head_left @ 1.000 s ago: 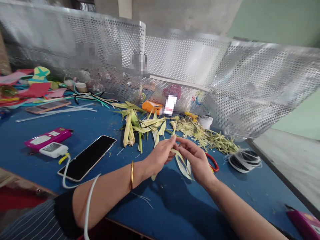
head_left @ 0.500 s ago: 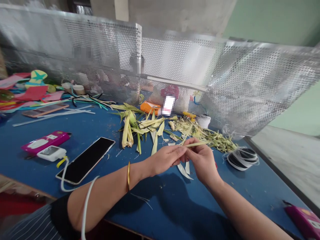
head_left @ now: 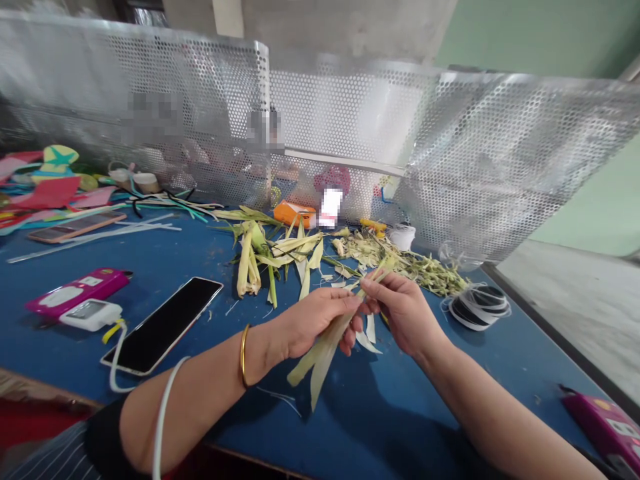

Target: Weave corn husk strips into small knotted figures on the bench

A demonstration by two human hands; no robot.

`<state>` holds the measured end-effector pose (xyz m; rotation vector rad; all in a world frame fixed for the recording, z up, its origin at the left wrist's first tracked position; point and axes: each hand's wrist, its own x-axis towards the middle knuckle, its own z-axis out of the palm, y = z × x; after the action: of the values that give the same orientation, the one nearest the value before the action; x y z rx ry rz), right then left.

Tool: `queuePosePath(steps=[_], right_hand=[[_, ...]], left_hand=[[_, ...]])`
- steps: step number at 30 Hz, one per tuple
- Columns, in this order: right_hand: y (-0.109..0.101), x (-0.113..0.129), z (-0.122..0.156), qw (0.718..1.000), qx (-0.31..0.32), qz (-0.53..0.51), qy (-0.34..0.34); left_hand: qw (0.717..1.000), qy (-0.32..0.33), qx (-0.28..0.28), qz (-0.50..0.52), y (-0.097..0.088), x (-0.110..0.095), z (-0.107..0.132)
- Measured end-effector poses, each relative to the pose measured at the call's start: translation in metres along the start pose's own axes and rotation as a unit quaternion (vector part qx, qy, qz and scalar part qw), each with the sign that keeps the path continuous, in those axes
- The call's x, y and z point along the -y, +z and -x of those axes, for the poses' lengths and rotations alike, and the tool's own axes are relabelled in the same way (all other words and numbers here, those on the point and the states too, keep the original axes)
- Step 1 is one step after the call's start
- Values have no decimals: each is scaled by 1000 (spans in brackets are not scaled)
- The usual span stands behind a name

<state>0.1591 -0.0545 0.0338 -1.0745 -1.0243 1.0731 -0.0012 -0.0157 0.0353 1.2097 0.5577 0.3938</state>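
Note:
A pale yellow-green corn husk strip [head_left: 327,350] is held between my two hands over the blue table. Its split lower end hangs toward me, and its other end sticks out past my fingers. My left hand [head_left: 315,320] pinches it near the middle, thumb on top. Close beside it, my right hand [head_left: 397,307] grips the husk with thumb and fingers. Behind my hands lie loose corn husks [head_left: 250,260] and a heap of shredded husk pieces [head_left: 425,270]. White husk scraps [head_left: 367,340] rest under my right hand.
A black phone [head_left: 163,327], a magenta device [head_left: 77,293] and a white cabled device [head_left: 90,313] lie at left. A spool of thread [head_left: 479,307] sits at right, another magenta device [head_left: 607,427] at the near right. Perforated metal panels [head_left: 340,113] border the back.
The husk has turned, so its split end now hangs down below my left hand. My fingers have shifted on it. The view has moved slightly to the right.

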Motion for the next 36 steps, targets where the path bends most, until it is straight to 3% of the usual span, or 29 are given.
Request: queuePosePath(steps=[4,10,14,17,19,20,22,25,27,29,31,33,36], right_hand=[[0,-2,0,998,28,47,-2],[3,-3,1,997,7,74,-31],[-7,3,-7,994,-88,29,-60],[-23,7,-15,979,-171,67,-83],[-31,5,-18,966,-98,231,-68],[-32,3,-18,941,-36,332,-52],[-29,-4,-15,853,67,517,-14],[-16,-20,-9,728,92,679,16],[-10,-30,-7,685,99,721,19],[-8,-37,-7,670,104,735,20],[-11,-39,-10,679,95,728,17],[-17,-36,-15,723,64,688,3],[-27,-24,-20,868,23,496,-15]], left_hand=[[998,34,-34,-51,1,4,-4],[1000,3,8,-8,4,7,-3],[1000,-10,19,15,0,0,-2],[996,0,-34,88,-12,-4,-10],[983,19,-112,142,-22,-4,-18],[974,25,-153,164,-27,-3,-22],[961,26,-191,199,-35,0,-29],[954,17,-195,226,-39,4,-34],[953,12,-192,233,-37,5,-33],[952,1,-195,234,-34,5,-33],[952,-8,-202,228,-33,6,-33],[953,-8,-214,215,-34,7,-33],[953,-4,-223,203,-35,7,-33]])
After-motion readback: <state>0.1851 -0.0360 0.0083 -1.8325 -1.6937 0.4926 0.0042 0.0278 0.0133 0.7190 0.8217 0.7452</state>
